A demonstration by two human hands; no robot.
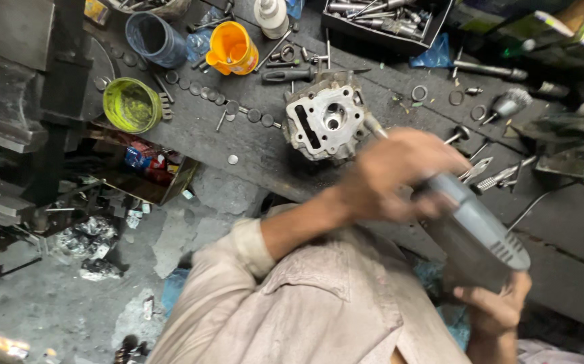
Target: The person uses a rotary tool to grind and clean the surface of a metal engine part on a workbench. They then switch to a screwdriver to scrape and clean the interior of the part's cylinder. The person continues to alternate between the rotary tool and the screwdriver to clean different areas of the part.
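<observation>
On the dark workbench (251, 145), 2 hands gripping smooth grey power tool (471, 232), left hand (400, 172), right hand (498, 307), beside pitted cast-metal cylinder head (322, 121).

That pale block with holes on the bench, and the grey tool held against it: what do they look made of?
The block looks like cast metal, probably aluminium: dull silvery-grey, grainy, with machined round bores. The power tool, gripped by the left hand and right hand, seems to have a matt grey plastic body with moulded vent slots; its slim tip looks like steel.
</observation>
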